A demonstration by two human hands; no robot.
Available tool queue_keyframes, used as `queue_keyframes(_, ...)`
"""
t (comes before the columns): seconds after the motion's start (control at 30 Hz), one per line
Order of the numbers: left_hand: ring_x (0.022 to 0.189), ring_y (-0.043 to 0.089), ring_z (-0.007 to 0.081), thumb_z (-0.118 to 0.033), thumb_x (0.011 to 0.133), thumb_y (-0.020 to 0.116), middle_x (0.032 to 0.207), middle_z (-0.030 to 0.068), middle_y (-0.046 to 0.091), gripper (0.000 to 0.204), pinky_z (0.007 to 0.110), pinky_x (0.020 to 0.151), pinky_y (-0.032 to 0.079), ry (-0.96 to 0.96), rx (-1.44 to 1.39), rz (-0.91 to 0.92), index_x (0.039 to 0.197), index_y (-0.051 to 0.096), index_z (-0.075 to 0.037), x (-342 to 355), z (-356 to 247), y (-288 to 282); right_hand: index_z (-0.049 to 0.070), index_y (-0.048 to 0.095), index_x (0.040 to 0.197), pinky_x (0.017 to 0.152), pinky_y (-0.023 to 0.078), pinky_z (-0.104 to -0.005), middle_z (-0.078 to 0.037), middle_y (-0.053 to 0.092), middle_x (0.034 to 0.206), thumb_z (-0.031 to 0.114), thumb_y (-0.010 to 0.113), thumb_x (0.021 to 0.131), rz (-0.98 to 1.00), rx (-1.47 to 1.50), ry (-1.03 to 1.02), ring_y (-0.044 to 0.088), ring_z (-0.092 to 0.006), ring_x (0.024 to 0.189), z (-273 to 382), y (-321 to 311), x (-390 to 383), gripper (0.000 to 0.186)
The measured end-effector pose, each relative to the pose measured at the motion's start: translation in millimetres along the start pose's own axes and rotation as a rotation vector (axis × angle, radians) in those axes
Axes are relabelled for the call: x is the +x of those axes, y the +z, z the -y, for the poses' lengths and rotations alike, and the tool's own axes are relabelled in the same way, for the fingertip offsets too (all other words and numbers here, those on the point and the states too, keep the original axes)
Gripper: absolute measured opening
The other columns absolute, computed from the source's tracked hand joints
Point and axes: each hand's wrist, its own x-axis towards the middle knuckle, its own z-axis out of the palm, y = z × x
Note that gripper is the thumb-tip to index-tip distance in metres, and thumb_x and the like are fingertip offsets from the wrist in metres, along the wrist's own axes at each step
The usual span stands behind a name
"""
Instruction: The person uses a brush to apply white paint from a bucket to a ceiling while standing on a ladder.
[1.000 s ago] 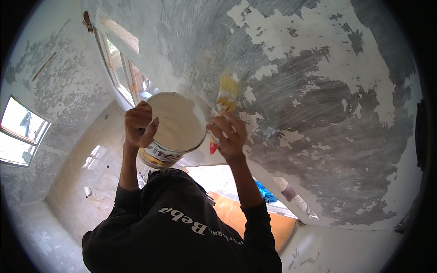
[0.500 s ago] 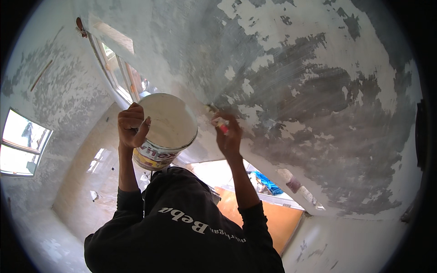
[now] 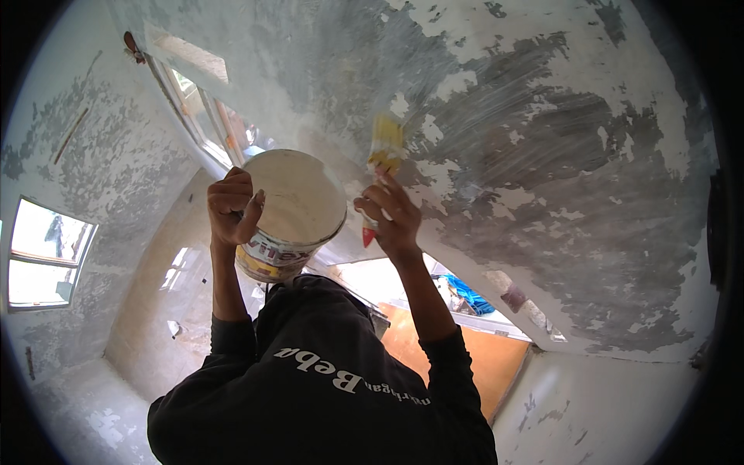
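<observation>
My left hand (image 3: 234, 206) is closed on the left rim of a white plastic bucket (image 3: 306, 194) with a coloured label, holding it tilted so its pale inside shows. How much is in it, I cannot tell. Just right of the bucket, my right hand (image 3: 394, 213) grips the handle of a paintbrush (image 3: 386, 143). Its wide yellowish bristles point up and away from me, slightly blurred, and the red handle end sticks out below my fingers. Behind the bristles is a large wall surface (image 3: 527, 178), patchy grey and white; whether they touch it, I cannot tell.
A window frame (image 3: 205, 116) is behind the bucket, and another window (image 3: 48, 252) is at the far left. Below my right forearm are an orange-brown panel (image 3: 465, 360) and a bright opening with a blue bundle (image 3: 471, 296). The brownish floor (image 3: 167, 279) lies at lower left.
The brush, blurred and low beside the bucket before, now extends upward from my right hand with its bristles in sight. The bucket and my left hand appear slightly farther right.
</observation>
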Motion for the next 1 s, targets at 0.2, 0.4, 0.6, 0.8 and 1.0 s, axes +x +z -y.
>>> queue_keyframes(0.2,0.041,0.029,0.0189,0.007,0.06,0.056,0.041,0.0044,0.031,0.032,0.033,0.052,0.028,0.001,0.087,-0.002,0.043,0.031,-0.003,-6.3,-0.1,-13.4,0.012,0.064,0.087,0.075,0.058,-0.0327,-0.001,0.062,0.098,0.008,0.069,0.07,0.197,0.104,0.112,0.061,-0.0253,0.107,5.7,45.7,-70.5,0.019)
queue_keyframes(0.4,0.04,0.027,0.0191,0.009,0.055,0.057,0.041,0.0041,0.026,0.037,0.032,0.051,0.029,-0.026,0.096,-0.034,0.043,0.025,-0.004,-17.3,-4.1,-19.4,0.004,0.061,0.089,0.088,0.052,-0.0393,-0.009,0.065,0.089,-0.004,0.065,0.076,0.011,0.389,0.432,0.065,-0.0276,0.094,25.7,48.7,-75.7,0.016)
queue_keyframes(0.6,0.039,0.026,0.0203,0.007,0.054,0.057,0.04,0.003,0.026,0.035,0.033,0.05,0.026,-0.041,0.068,0.011,0.04,0.028,-0.005,-35.7,-16.8,-18.6,-0.006,0.055,0.092,0.077,0.056,-0.0388,-0.017,0.062,0.095,0.01,0.062,0.087,-0.418,0.487,0.681,0.063,-0.0252,0.089,45.8,9.5,-74.0,0.018)
queue_keyframes(0.8,0.038,0.027,0.0195,0.006,0.052,0.056,0.04,0.0017,0.025,0.033,0.033,0.051,0.029,-0.018,0.075,0.071,0.039,0.029,-0.008,-50.2,-30.8,-18.6,-0.006,0.05,0.099,0.064,0.059,-0.0332,-0.014,0.057,0.094,0.024,0.057,0.092,-0.537,0.714,1.008,0.063,-0.0228,0.078,75.1,-21.7,-35.7,0.032)
queue_keyframes(1.0,0.041,0.032,0.0201,0.004,0.054,0.06,0.041,0.0022,0.029,0.035,0.031,0.05,0.031,-0.018,0.054,0.132,0.042,0.029,-0.008,-45.5,-46.9,-11.4,-0.005,0.06,0.097,0.073,0.056,-0.0327,-0.015,0.062,0.098,0.003,0.057,0.089,0.05,0.978,1.064,0.064,-0.0246,0.092,96.5,-12.7,-24.1,0.012)
